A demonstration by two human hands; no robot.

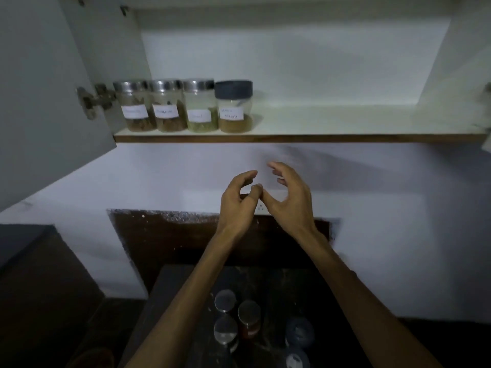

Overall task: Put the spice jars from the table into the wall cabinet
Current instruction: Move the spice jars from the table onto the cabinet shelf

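Hovering below the shelf [292, 138], the left hand [237, 201] and right hand [288, 196] meet in front of the wall, their fingers [273, 166] loosely curled and holding nothing, thumbs touching. Above them, in the open wall cabinet [292, 62], four spice jars stand in a row at the shelf's left end: three with steel lids [166, 106] and one with a dark lid [234, 107]. Below the arms, on the dark counter [265, 277], more jars [225, 314] stand close together
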